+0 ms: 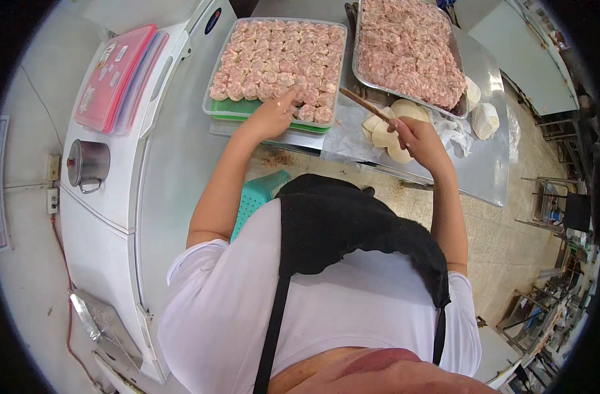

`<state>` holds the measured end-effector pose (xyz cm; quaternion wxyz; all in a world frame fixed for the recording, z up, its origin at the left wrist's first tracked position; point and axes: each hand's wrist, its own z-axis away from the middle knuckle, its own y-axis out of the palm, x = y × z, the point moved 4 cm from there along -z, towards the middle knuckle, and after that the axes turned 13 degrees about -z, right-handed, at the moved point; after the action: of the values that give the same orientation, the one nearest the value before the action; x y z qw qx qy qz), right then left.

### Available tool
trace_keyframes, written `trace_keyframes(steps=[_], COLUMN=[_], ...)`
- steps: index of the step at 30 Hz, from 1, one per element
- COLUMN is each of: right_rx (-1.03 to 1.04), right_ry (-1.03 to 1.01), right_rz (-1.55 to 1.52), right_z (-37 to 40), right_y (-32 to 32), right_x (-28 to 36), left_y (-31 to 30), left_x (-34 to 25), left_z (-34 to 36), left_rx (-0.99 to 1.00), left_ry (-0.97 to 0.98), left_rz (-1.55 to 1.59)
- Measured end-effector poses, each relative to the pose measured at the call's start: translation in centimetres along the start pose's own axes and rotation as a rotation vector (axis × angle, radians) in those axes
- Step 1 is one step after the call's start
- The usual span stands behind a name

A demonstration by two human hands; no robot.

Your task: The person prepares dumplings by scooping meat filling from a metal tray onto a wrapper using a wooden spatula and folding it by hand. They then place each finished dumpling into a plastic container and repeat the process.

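Note:
My left hand [275,117] is over the front edge of a clear square container [211,105], its fingertips at the front rows of small meat dumplings [267,56]. Whether something is between those fingers is too small to tell. A bare green strip [234,108] shows at the container's front left. In my right hand [415,136] is a wooden stick [362,103], its tip pointing left toward the container. Beneath that hand, round pale wrappers [393,139] lie overlapping on plastic. Behind them a metal tray [359,72] holds a heap of ground meat [411,49].
A clear plastic bag [454,134] and a white round item [485,121] lie right of the wrappers. At left, a metal pot [88,163] and pink lids [116,79] rest on a white appliance [109,197]. A teal stool [250,200] stands below the table.

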<state>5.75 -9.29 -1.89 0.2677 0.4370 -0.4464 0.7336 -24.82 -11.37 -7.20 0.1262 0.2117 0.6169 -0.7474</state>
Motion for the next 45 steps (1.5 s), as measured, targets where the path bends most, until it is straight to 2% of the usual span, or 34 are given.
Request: trace_keyframes(steps=[1,2,4,5,7,8,9,11,12,13,17,19,23,25,27,30,31,33,34,36,37,39,41,43,45], right_rx=[0.001,-0.001,0.005,-0.009,0.001,0.009,0.004,0.017,0.03,0.031,0.072,0.088,0.088,0.104,0.116,0.078,0.076,0.033,0.034,-0.142,-0.156,-0.206,-0.178,-0.127,-0.109], right_ry=[-0.049,-0.045,-0.009,-0.054,-0.081,-0.114,-0.162,-0.135,-0.106,-0.106,-0.137,-0.151,-0.029,-0.007,-0.031,0.008,0.006,0.048,0.046,-0.288,-0.295,-0.328,-0.337,-0.38,-0.447], right_rz=[0.008,0.004,-0.034,-0.038,-0.038,-0.031,-0.025,-0.053,-0.076,-0.076,-0.097,-0.119,-0.193,-0.202,-0.263,-0.29,-0.29,-0.282,-0.284,0.117,0.115,0.346,0.396,0.508,0.547], right_z=[-0.4,-0.7,-1.1,-1.4,-2.3,-2.6,-2.8,-2.9,-2.9,-2.9,-2.8,-2.6,-2.5,-2.5,-2.5,-2.4,-2.5,-2.8,-2.9,-3.4,-3.9,-4.2,-4.8,-6.3,-8.0], right_y=[-0.3,-0.8,-2.1,-2.7,-4.0,-4.7,-5.4,-7.0,-7.8,-8.7,-12.0,-13.5,-16.6,-18.2,-19.7,-21.9,-22.4,-23.3,-23.5,-24.9,-25.9,-27.5,-28.4,-28.2,-26.8], right_x=[0.0,0.1,0.2,0.0,-1.2,-1.6,-1.6,-1.9,-2.2,-2.7,-4.9,-6.0,-8.7,-10.0,-11.0,-11.9,-12.3,-13.4,-14.0,-13.6,-13.7,-13.3,-11.9,-10.2,-8.5], left_y=[-0.1,0.1,-1.8,-0.8,2.4,4.1,6.1,8.7,9.6,10.1,11.4,11.3,9.5,6.5,2.0,-2.3,-1.9,-1.0,0.2,3.2,3.4,2.9,3.2,5.9,8.9], left_x=[-0.1,-0.8,-5.6,-7.0,-10.3,-11.2,-11.8,-11.9,-11.3,-11.1,-11.1,-11.3,-12.9,-14.0,-17.4,-21.9,-22.7,-23.8,-22.9,-23.3,-23.9,-24.8,-25.1,-23.0,-22.2], left_z=[0.0,0.0,1.5,1.4,0.8,0.0,-1.0,-2.7,-3.4,-4.0,-4.6,-5.3,-7.5,-8.7,-9.5,-10.9,-11.8,-14.2,-15.0,-16.3,-16.2,-14.8,-12.4,-10.7,-8.8], left_rx=[-0.032,-0.026,-0.4,-0.393,-0.33,-0.326,-0.304,-0.279,-0.284,-0.289,-0.198,-0.206,-0.241,-0.462,-0.628,-0.74,-0.741,-0.686,-0.686,-0.592,-0.658,-0.71,-0.765,-0.587,-0.523], left_ry=[-0.079,-0.077,0.182,0.182,0.369,0.363,0.348,0.335,0.252,0.167,0.076,0.09,0.099,0.04,0.094,0.019,0.022,0.095,0.095,0.354,0.338,0.334,0.307,0.075,0.105], left_rz=[-0.084,-0.086,-0.339,-0.341,-0.018,-0.021,-0.035,-0.051,-0.16,-0.268,-0.425,-0.405,-0.331,-0.321,-0.314,-0.261,-0.263,0.04,0.037,-0.526,-0.441,-0.364,-0.281,-0.154,-0.128])
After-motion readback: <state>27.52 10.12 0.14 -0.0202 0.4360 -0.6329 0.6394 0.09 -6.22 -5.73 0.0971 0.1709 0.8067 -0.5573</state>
